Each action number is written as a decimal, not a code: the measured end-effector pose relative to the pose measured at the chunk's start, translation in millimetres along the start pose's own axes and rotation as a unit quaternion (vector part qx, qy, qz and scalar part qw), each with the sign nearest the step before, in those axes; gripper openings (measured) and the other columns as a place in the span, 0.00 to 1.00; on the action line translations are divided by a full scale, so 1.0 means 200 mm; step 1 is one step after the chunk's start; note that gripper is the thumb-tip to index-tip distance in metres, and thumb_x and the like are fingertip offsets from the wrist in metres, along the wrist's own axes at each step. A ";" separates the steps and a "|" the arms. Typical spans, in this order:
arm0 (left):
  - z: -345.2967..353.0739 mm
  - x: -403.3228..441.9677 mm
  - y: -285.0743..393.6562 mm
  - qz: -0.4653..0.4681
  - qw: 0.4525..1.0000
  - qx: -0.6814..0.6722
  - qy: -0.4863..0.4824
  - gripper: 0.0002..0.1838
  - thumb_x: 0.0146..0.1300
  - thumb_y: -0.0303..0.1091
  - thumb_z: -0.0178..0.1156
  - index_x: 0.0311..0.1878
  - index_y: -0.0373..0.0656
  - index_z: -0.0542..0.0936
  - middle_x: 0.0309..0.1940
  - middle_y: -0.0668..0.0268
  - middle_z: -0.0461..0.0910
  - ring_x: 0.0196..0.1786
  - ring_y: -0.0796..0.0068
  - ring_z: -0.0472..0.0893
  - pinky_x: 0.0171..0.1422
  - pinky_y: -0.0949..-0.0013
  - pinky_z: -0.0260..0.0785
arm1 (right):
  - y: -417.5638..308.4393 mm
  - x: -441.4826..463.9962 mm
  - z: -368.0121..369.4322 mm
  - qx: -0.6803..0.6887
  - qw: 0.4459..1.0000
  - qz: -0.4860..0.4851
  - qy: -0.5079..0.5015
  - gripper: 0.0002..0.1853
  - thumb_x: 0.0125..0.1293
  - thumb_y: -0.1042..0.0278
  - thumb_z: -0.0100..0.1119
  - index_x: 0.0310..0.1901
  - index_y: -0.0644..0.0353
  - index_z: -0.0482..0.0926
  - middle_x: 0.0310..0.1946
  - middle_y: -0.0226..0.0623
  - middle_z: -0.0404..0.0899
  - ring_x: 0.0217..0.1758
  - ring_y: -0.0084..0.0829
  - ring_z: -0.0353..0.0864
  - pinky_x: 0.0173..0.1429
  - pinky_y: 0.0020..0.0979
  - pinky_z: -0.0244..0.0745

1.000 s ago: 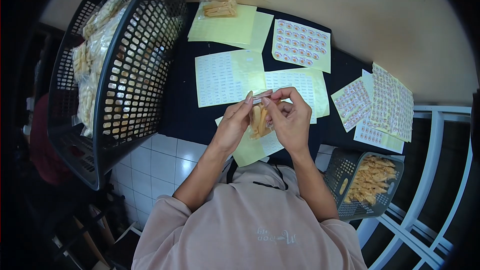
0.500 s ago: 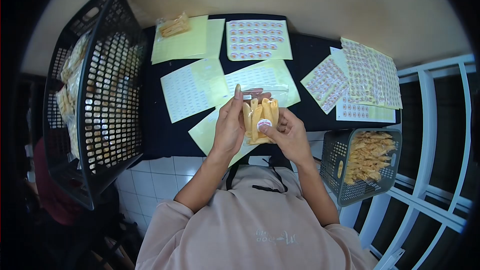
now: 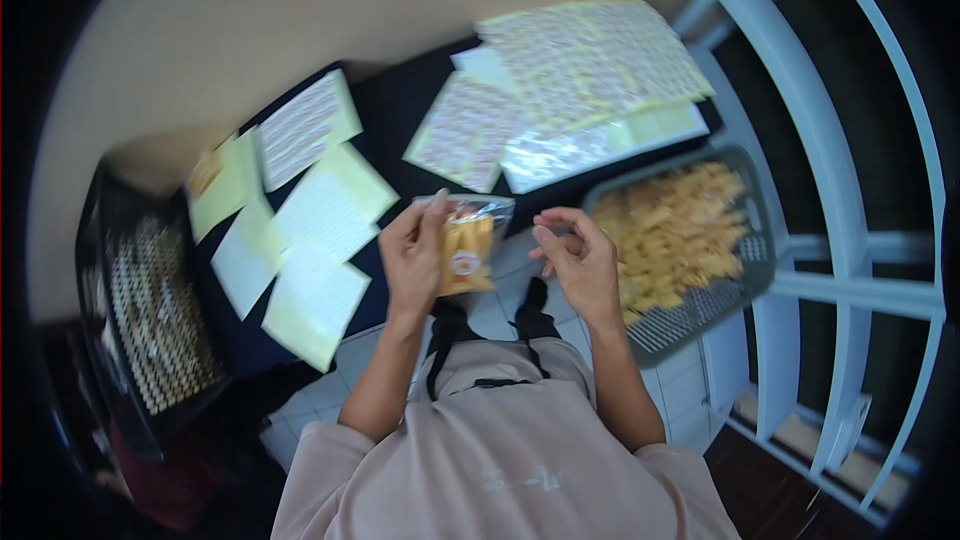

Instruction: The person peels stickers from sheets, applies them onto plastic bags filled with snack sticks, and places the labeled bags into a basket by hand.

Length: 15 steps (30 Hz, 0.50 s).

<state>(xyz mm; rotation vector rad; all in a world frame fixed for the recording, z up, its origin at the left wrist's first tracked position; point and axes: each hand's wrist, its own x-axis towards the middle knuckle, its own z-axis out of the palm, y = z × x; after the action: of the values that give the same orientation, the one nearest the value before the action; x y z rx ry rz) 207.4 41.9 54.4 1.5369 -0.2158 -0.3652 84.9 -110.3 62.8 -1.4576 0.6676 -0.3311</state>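
In my left hand (image 3: 410, 258) is a clear plastic bag of yellow snack sticks (image 3: 468, 238), pinched along its left side and held upright. A round white sticker with reddish print (image 3: 465, 263) shows on the bag's front. My right hand (image 3: 580, 262) is off the bag, a short way to its right. Its fingers are loosely bent and apart, with nothing visible between them. Close beside that hand is a grey-green basket (image 3: 765, 230) heaped with bagged snack sticks (image 3: 685, 230).
Sticker sheets (image 3: 600, 65) and partly used label sheets (image 3: 335, 205) lie on the dark-covered table (image 3: 385, 110). Another snack bag (image 3: 205, 172) rests at the far left. A tall black basket (image 3: 160, 310) stands there too, near a person in dark red (image 3: 170, 480). White metal bars (image 3: 840, 290) line the right.
My right hand has let go of the bag and moved right; the left still holds it. The view has turned right, bringing the grey-green basket nearer the middle.
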 end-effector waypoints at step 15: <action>1.05 -0.35 -0.17 0.028 0.883 0.166 -0.439 0.41 0.55 0.27 0.69 0.73 0.51 0.64 0.57 0.57 0.71 0.60 0.64 0.73 0.61 0.62 0.70 | 0.28 -0.18 -1.27 -0.116 0.993 0.020 0.011 0.05 0.56 0.81 0.62 0.35 0.68 0.81 0.30 0.43 0.83 0.28 0.29 0.84 0.32 0.28 0.77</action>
<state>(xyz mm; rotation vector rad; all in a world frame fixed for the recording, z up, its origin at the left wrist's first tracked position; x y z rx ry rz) 63.2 -128.3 33.5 1.5978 -1.0783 -1.0113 -105.9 -287.1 21.9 -1.6607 0.7716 -0.2445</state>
